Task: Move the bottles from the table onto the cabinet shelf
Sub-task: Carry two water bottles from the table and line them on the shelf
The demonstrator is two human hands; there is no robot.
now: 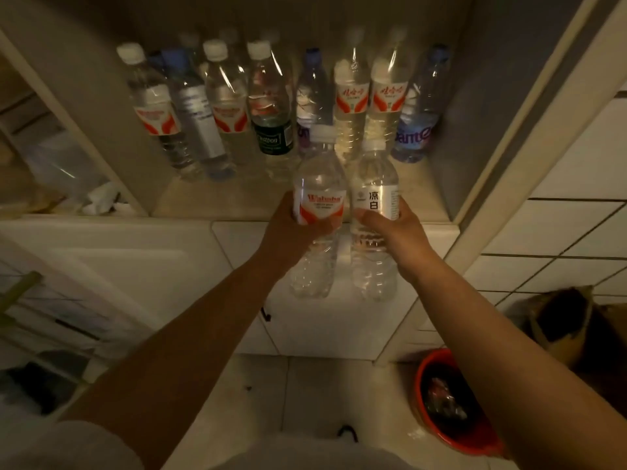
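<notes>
My left hand [292, 225] grips a clear water bottle with a red and white label [320, 184] around its middle. My right hand [390, 228] grips a second clear bottle with a silver label [375, 184]. Both bottles are upright, side by side, held in the air just in front of the cabinet shelf [217, 198]. Several bottles stand in rows at the back of the shelf, among them a green-labelled one [273, 130] and a blue-labelled one [415, 130].
The cabinet's side walls [101, 130] frame the shelf left and right, with white doors [325, 317] below it. A red bucket [451, 401] sits on the tiled floor at the lower right, beside a brown bag [559, 317]. Cluttered shelves stand at the left.
</notes>
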